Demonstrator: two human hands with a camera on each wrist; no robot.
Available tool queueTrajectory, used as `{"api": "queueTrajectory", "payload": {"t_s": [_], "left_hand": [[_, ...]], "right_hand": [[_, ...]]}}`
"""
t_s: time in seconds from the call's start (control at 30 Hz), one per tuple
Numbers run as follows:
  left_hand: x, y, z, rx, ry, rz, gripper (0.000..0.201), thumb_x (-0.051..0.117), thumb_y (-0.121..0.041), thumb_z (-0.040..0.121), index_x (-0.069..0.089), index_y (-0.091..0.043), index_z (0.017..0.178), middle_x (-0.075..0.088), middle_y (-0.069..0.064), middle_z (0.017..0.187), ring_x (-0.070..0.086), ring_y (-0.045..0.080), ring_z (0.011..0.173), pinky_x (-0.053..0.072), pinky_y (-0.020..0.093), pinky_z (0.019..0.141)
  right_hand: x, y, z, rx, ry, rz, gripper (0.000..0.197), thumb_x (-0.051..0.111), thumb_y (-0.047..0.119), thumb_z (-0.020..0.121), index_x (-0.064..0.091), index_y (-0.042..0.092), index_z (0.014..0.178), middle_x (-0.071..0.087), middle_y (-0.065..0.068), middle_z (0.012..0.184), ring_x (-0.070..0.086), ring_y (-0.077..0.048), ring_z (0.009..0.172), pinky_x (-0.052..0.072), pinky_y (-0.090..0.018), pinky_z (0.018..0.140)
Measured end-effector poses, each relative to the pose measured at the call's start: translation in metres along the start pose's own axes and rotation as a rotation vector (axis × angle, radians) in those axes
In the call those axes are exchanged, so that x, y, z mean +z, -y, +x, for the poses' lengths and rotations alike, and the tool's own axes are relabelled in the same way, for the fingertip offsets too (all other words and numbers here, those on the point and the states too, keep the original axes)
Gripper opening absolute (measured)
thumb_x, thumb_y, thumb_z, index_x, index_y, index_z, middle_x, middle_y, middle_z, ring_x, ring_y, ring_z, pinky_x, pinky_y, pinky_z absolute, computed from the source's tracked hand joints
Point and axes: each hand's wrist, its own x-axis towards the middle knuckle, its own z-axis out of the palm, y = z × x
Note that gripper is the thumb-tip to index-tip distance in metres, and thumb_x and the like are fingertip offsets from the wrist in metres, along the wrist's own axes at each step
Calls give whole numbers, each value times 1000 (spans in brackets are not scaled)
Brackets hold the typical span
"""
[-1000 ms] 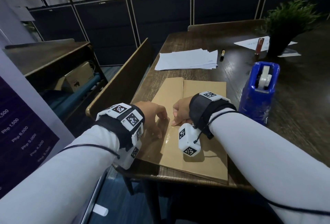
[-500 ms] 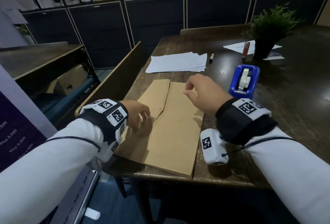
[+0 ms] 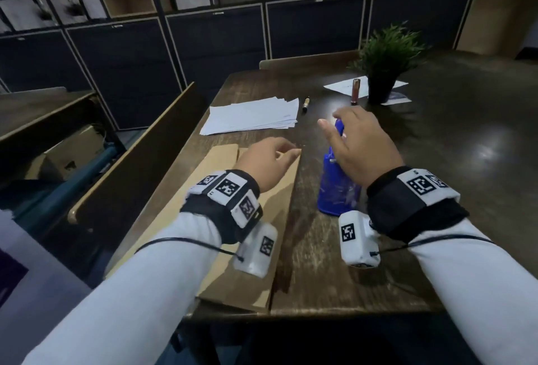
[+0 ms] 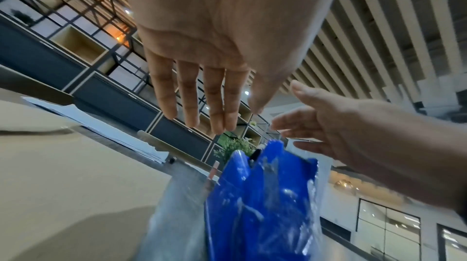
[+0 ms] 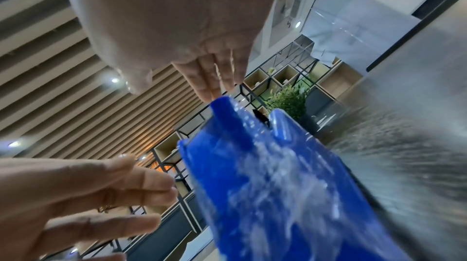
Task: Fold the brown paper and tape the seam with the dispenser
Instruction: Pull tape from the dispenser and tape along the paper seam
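The folded brown paper [image 3: 217, 162] lies flat along the table's left side, seam facing up. The blue tape dispenser [image 3: 337, 190] stands just right of it. My right hand [image 3: 346, 134] hovers over the dispenser's top with straight fingers; in the right wrist view its fingertips [image 5: 215, 85] almost touch the blue dispenser [image 5: 265, 175]. My left hand [image 3: 276, 158] is raised above the paper's far right edge, fingers [image 4: 202, 101] straight and holding nothing. The left wrist view has the dispenser [image 4: 260, 195] ahead, the paper [image 4: 63, 175] below and the right hand [image 4: 353, 135].
Farther back on the dark wooden table [image 3: 320, 262] lie a stack of white sheets [image 3: 253, 115] and a marker [image 3: 306, 104]. A potted plant [image 3: 384, 64] and a small red tube [image 3: 355, 90] stand at the back right. A wooden chair back [image 3: 139, 155] runs along the left edge.
My right hand left the paper's seam and moved right and forward over the dispenser. My left hand lifted off the paper and shifted toward its far right edge.
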Motion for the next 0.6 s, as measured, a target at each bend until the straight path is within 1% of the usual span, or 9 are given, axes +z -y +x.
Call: {"api": "queueTrajectory", "payload": {"t_s": [0.07,0.13,0.23,0.27,0.33,0.4,0.43,0.5,0.6], "left_hand": [[13,-14,7,6,15,7,33,44,-40,98,64,-20,115,66,-2,117,59,16,105,46,31,89],[23,-25,13,10,32,-20,35,41,-37,99,66,-15,111,68,3,112,60,20,103,45,32,86],[30,-37,21,-34,69,-153,42,38,-35,101,69,-7,108,69,10,106,61,24,99,45,33,85],[31,-39,22,-54,74,-194,44,38,-36,101,69,-6,107,69,11,102,61,22,94,44,32,81],[32,-44,25,-97,96,-257,47,38,-38,100,70,-4,106,68,11,91,57,18,81,41,30,74],[34,-46,28,-140,135,-306,49,39,-40,100,71,-4,106,69,15,99,55,19,82,42,31,78],[35,-47,30,-166,154,-329,50,40,-42,99,71,-4,106,69,15,102,55,20,84,43,32,81],[39,-49,32,-222,184,-371,52,41,-43,98,71,-1,104,67,15,96,55,23,84,44,34,82],[43,-50,35,-300,196,-444,53,47,-44,96,70,3,104,61,11,85,53,24,79,43,32,78]], "right_hand": [[-1,-13,4,81,67,-41,62,35,55,95,53,4,126,53,-11,128,46,-26,120,36,-33,100],[2,-26,8,143,125,-46,71,30,65,90,54,6,121,54,-11,125,47,-26,118,37,-34,98],[6,-40,15,221,216,-1,79,26,74,85,56,8,115,55,-11,118,50,-26,112,40,-36,93],[7,-42,18,240,228,15,78,25,75,85,57,7,108,56,-11,110,52,-25,105,41,-36,88],[5,-40,21,268,227,66,71,27,70,88,54,5,80,55,-11,83,53,-23,79,39,-34,67],[3,-38,22,268,228,119,67,29,62,93,47,5,65,46,-9,61,45,-22,59,33,-33,55],[3,-37,22,263,230,126,66,29,60,94,48,4,65,44,-9,59,42,-22,57,32,-31,54],[3,-37,24,245,232,123,65,29,60,94,48,3,69,43,-8,61,40,-18,56,31,-28,54],[5,-40,28,258,274,113,64,26,61,94,46,4,73,46,-9,68,44,-20,64,33,-34,62]]}}
